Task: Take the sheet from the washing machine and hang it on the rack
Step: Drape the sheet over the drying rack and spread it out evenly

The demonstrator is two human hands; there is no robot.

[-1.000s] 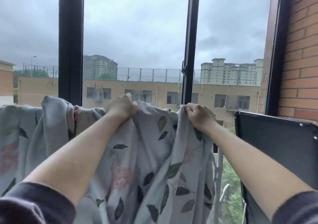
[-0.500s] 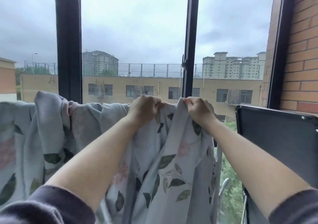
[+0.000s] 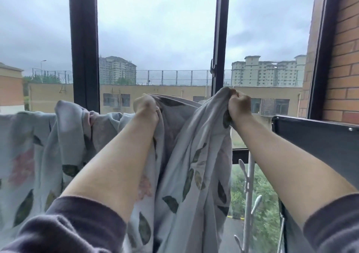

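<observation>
Two hands up, both clamped on the sheet [image 3: 194, 165]. Far left: the pale grey sheet, leaf and pink flower print, hangs draped across the view. Whatever carries it is hidden by the cloth. One bunched fold peaks just left of the dark window mullion [image 3: 83, 48].

Left hand [image 3: 145, 107]: fingers curled round a gathered top edge, fist at the sheet's upper line. Dark sleeve [image 3: 68, 227] at the bottom of the view.

Between the hands the cloth sags in a shallow dip, darker side showing.

Right hand [image 3: 240, 106]: fist gripping a raised bunch of cloth, slightly higher than the left. Sheet hangs down in long folds from both grips.

Just beside the sheet's right edge: white rack post [image 3: 250, 184] with small hooks, top end near the right forearm. Then a black panel [image 3: 320, 142], then brick wall [image 3: 345, 68] at far right.
</observation>
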